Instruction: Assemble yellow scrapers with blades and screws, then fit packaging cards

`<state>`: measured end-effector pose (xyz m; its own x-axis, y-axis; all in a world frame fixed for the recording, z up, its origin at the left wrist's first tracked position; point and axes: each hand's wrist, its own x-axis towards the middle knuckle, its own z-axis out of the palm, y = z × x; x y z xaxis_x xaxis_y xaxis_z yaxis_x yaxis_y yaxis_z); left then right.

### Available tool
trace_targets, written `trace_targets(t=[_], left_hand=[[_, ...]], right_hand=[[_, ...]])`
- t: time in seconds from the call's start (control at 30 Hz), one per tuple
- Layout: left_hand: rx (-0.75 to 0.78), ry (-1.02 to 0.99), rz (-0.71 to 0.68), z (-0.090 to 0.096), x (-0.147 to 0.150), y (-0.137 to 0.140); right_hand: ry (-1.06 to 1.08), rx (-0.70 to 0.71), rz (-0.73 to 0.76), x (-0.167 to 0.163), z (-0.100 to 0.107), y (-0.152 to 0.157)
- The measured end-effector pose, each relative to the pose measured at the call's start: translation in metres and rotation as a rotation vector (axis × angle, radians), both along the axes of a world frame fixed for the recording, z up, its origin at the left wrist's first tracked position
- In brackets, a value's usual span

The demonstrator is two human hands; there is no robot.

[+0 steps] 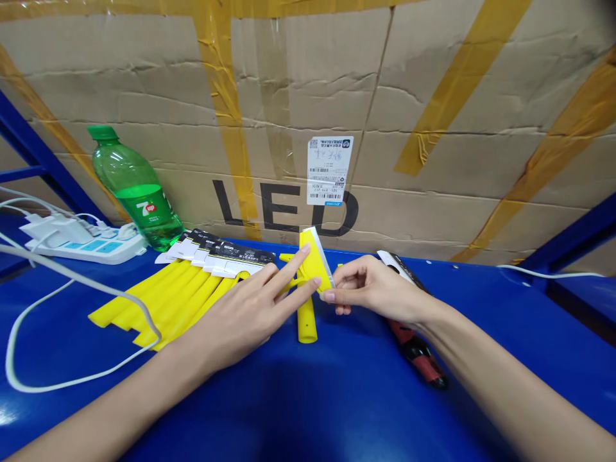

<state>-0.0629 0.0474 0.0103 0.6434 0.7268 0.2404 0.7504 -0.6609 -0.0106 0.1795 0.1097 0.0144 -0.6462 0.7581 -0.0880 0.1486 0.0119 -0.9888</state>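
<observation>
A yellow scraper (312, 256) with a silver strip along its right edge is tilted up in front of me. My left hand (240, 308) holds it from the left, index and middle fingers stretched across its yellow face and the thumb hidden. At its lower right corner, my right hand (370, 289) pinches the silver edge between thumb and fingers. A round yellow handle (307, 324) shows just below; whether it belongs to the held scraper, I cannot tell. Left of my left hand, several yellow scrapers (158, 295) lie fanned out, their heads in black-and-white card sleeves (240, 256).
Beyond my right wrist lies a red-and-black tool (423, 362). A green 7up bottle (137, 192) leans at the back left beside a white power strip (91, 247). A white cable (72, 385) loops over the blue table (289, 410). A large cardboard box (298, 83) stands behind.
</observation>
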Motion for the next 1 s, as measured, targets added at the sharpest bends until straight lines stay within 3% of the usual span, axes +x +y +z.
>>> trace_targets(t=[0.37,0.47,0.53,0.63,0.77,0.87,1.0], left_hand=[[-0.037,-0.072,-0.02,-0.005,-0.004,0.003],[-0.08,-0.252,-0.046,-0.005,-0.003,0.002],[-0.125,-0.479,-0.039,-0.002,0.0,0.001],[-0.391,-0.947,0.009,0.006,0.007,0.001],[-1.031,-1.465,0.007,0.009,0.008,0.006],[-1.285,-1.6,-0.018,0.005,0.005,0.011],[-1.392,-1.638,-0.064,0.004,0.006,0.011]], right_hand=[[-0.045,0.021,0.01,0.001,0.004,0.0],[-0.093,-0.004,0.06,0.013,0.01,0.004],[-0.062,0.003,0.013,0.021,0.011,0.009],[0.013,0.084,-0.126,0.029,0.013,0.015],[0.075,0.175,-0.223,0.026,0.017,0.014],[0.099,0.207,-0.241,0.019,0.02,0.009],[0.044,0.304,-0.228,0.013,0.019,0.004]])
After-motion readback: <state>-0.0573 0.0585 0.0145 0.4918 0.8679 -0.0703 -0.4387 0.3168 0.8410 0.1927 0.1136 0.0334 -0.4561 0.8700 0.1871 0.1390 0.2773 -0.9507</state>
